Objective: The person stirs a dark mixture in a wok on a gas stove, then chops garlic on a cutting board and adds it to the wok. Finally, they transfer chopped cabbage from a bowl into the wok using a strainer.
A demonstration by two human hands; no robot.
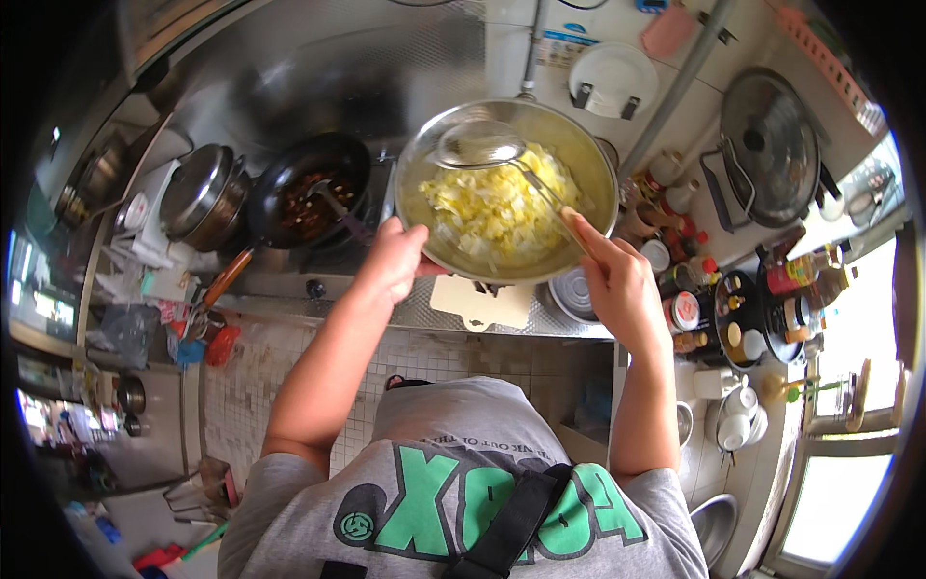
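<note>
Before me is a wide stainless steel bowl, its lower left rim gripped in my left hand, thumb on top. Chopped pale yellow-green leaves, looking like cabbage, lie heaped inside it. My right hand is closed around the handle of a round metal skimmer. The skimmer's head is over the far part of the bowl, above the leaves' upper edge. Left of the bowl, a black wok on the stove holds a dark red mixture with a spatula resting in it.
A lidded steel pot stands beyond the wok, whose wooden handle points toward me. A cream cutting board lies partly beneath the bowl on the counter edge. Sauce bottles and a large pan lid crowd the right side.
</note>
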